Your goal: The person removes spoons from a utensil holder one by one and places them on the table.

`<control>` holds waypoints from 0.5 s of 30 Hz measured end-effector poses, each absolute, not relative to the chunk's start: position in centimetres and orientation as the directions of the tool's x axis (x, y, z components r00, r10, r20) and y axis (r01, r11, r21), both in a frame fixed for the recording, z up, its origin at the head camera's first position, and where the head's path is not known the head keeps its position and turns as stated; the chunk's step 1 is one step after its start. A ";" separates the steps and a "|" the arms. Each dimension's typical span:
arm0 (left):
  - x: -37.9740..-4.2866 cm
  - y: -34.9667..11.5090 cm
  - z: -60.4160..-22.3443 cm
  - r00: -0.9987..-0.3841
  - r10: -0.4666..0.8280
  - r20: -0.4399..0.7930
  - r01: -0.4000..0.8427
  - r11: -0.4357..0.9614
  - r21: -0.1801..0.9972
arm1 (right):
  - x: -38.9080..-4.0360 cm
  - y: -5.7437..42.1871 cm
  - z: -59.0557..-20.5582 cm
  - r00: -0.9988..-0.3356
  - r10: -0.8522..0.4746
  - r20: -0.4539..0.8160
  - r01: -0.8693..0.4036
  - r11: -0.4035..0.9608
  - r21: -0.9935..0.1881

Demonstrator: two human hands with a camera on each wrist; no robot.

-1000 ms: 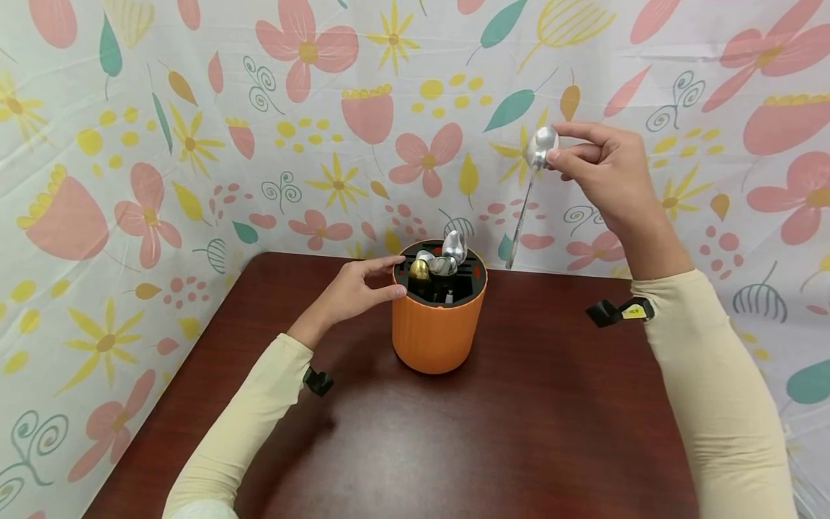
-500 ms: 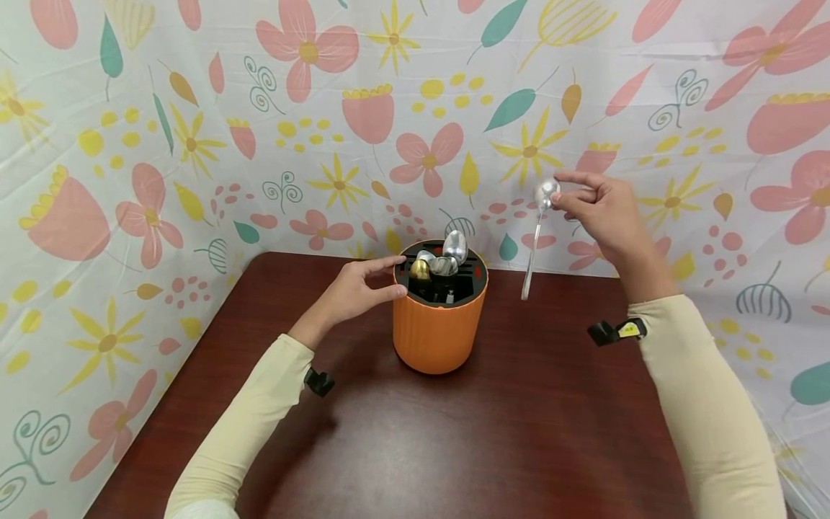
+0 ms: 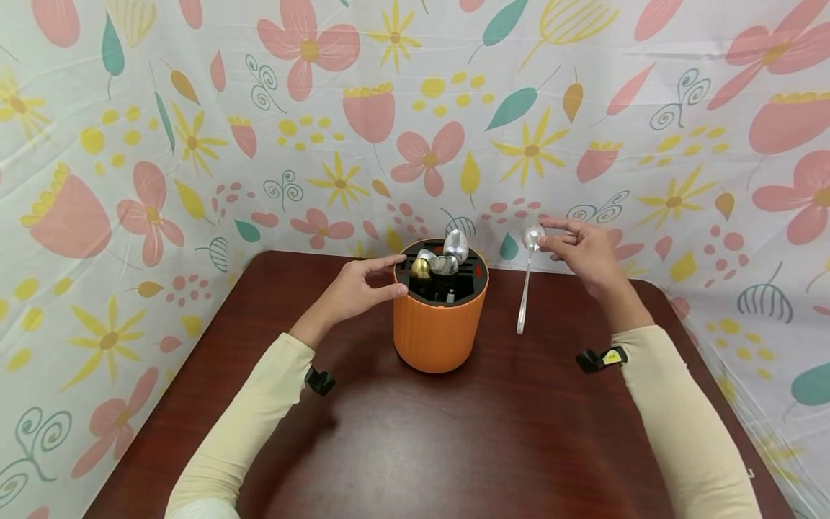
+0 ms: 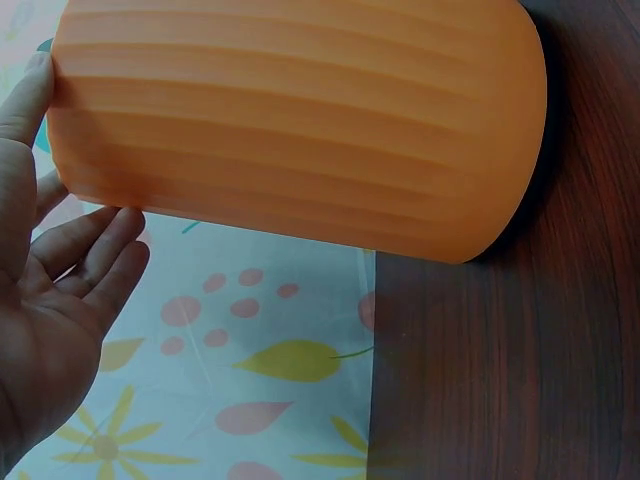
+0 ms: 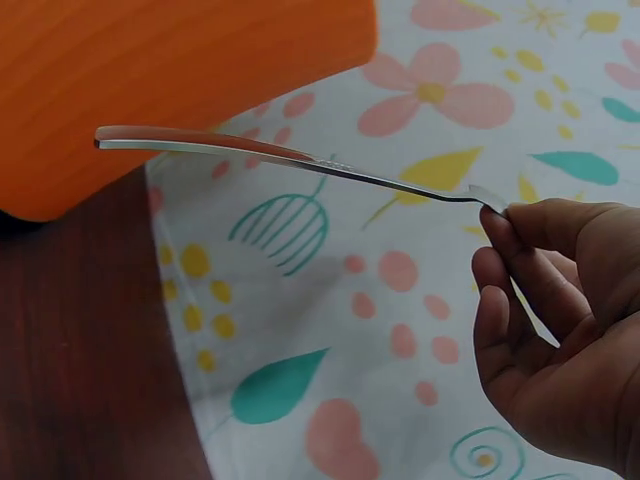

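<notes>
With thumb and forefinger, my right hand [image 3: 586, 256] pinches a silver spoon [image 3: 527, 277] by its bowl, and the handle hangs down at a slight slant. The spoon is apart from the orange utensil holder [image 3: 433, 339], to its right. In the right wrist view the spoon's thin handle [image 5: 300, 160] crosses in front of the orange wall. My left hand [image 3: 346, 295] touches the holder's left rim with straight thumb and forefinger; its other fingers lie loose beside the wall in the left wrist view. A gold spoon [image 3: 420, 269] and several silver ones [image 3: 456, 245] stand bowl-up in the holder.
A black slotted insert [image 3: 467, 288] fills the holder's top. The holder stands on a dark reddish-brown table [image 3: 402, 447], near its back edge. Flower-patterned cloth [image 3: 311, 108] hangs close behind the table and along its left side.
My right hand has come down and slightly left with the spoon, from high against the cloth to about the height of the holder's top. The left hand and holder have stayed put.
</notes>
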State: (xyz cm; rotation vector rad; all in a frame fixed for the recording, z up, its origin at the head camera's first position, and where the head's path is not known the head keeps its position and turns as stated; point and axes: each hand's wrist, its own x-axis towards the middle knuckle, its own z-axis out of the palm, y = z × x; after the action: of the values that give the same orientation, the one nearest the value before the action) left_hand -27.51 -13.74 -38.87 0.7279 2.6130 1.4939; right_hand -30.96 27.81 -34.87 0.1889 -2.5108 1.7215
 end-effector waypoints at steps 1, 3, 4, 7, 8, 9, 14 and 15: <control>-27.6 -13.7 -38.9 -0.890 0.417 0.186 0.371 0.424 0.826 | -30.9 27.8 -35.2 -0.988 -0.052 0.145 -0.154 0.349 -0.924; -27.6 -13.7 -38.9 -0.892 0.414 0.183 0.367 0.426 0.827 | -30.8 27.7 -35.9 -0.988 -0.059 0.145 -0.156 0.314 -0.937; -27.5 -13.7 -38.9 -0.892 0.413 0.183 0.367 0.426 0.827 | -30.8 27.7 -36.3 -0.988 -0.062 0.142 -0.154 0.304 -0.940; -27.5 -13.7 -38.9 -0.891 0.411 0.193 0.374 0.424 0.825 | -30.7 27.5 -37.3 -0.988 -0.075 0.133 -0.149 0.296 -0.943; -27.5 -13.8 -38.9 -0.889 0.412 0.198 0.379 0.422 0.824 | -30.6 27.5 -37.6 -0.989 -0.081 0.127 -0.146 0.307 -0.940; -27.4 -13.8 -38.9 -0.887 0.415 0.203 0.384 0.419 0.823 | -30.6 27.4 -38.0 -0.989 -0.085 0.119 -0.140 0.328 -0.934; -27.3 -13.9 -38.7 -0.879 0.423 0.219 0.402 0.409 0.819 | -30.3 27.2 -39.8 -0.992 -0.103 0.066 -0.101 0.386 -0.917; -27.2 -13.9 -38.7 -0.878 0.424 0.221 0.404 0.409 0.818 | -30.3 27.1 -40.2 -0.993 -0.103 0.056 -0.092 0.387 -0.917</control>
State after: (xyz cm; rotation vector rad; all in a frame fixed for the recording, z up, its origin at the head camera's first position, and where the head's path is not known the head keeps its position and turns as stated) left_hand -27.22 -13.87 -38.71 0.7696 2.6196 1.5110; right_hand -30.32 27.12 -40.18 0.1839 -2.6243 1.7349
